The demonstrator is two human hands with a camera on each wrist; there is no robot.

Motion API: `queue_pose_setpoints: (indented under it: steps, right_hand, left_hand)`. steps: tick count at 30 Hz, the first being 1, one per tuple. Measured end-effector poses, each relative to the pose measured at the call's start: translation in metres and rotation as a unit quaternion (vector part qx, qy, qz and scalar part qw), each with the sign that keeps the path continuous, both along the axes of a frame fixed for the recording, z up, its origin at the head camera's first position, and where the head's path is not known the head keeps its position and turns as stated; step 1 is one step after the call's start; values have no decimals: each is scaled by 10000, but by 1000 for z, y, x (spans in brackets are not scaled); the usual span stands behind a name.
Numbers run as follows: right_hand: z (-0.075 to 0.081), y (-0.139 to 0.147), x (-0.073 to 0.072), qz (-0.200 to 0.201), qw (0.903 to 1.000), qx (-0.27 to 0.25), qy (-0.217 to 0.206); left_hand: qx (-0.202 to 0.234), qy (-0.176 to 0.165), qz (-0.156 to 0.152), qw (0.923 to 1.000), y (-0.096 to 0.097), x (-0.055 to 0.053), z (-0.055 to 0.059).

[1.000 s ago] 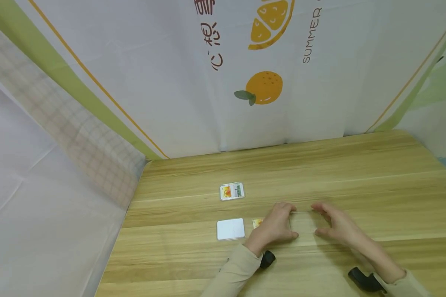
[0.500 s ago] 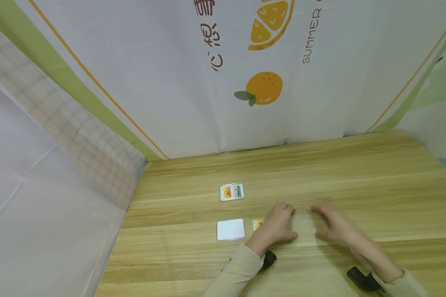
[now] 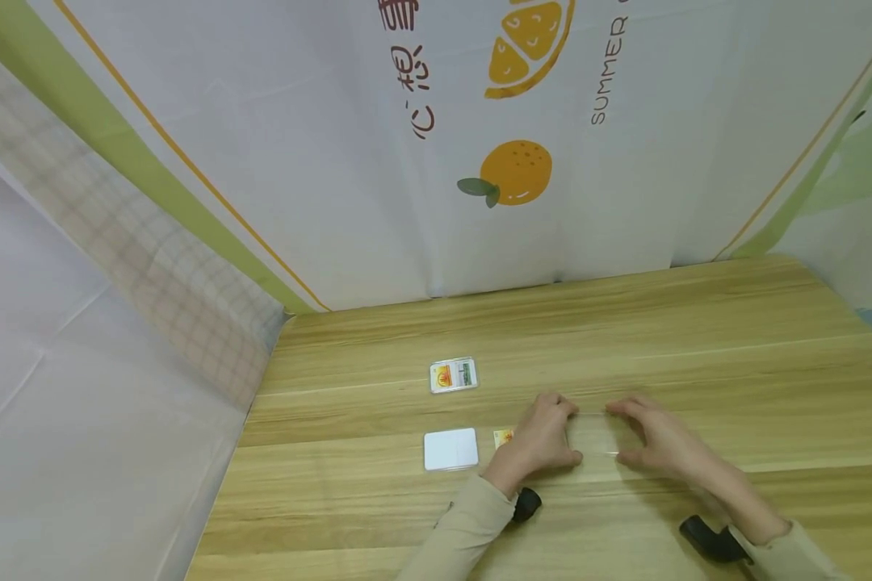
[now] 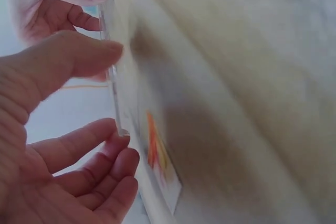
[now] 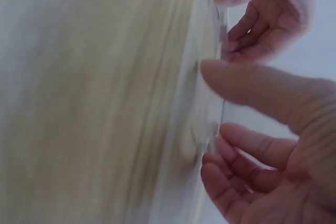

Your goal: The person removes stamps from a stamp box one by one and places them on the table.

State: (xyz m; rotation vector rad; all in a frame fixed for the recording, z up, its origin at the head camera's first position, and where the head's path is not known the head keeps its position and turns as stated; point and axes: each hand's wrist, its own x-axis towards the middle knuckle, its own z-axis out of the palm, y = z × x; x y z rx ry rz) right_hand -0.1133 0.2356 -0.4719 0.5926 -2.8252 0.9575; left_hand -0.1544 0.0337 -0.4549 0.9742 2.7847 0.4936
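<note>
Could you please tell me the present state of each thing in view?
left hand: pinching one end of the clear panel
right hand: pinching the opposite end
clear panel: held between both hands
printed card: on the table, partly hidden
white case: lying flat, plain side up
picture case: lying flat, picture up

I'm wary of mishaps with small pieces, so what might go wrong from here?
The clear plastic piece could slip or tilt, since the left hand and right hand seem to hold it only by its edges with the fingers.
The left hand might nudge the printed card, which it partly hides in the head view.
Fingertips could perhaps leave smudges on the see-through plastic.
</note>
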Motion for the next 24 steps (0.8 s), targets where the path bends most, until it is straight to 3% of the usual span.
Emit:
queue_pose_setpoints:
  steps: [6,11,17,24]
  right_hand:
    - [1,5,-2,153,9995,-212,202]
    - [4,10,-5,336,9963,-335,722]
    - [9,10,-8,548,9888,-784,1147]
    - [14,8,-11,619,9840,-1270,1085]
  left_hand:
    - [616,-469,20,9970,-5,-3,5]
    - [1273,-799,-96,9886,-11,-8,9]
    - [2005,-657,-368,9768,-20,-13,11]
    - [2443,-602,-477,9666,-30,-14,14]
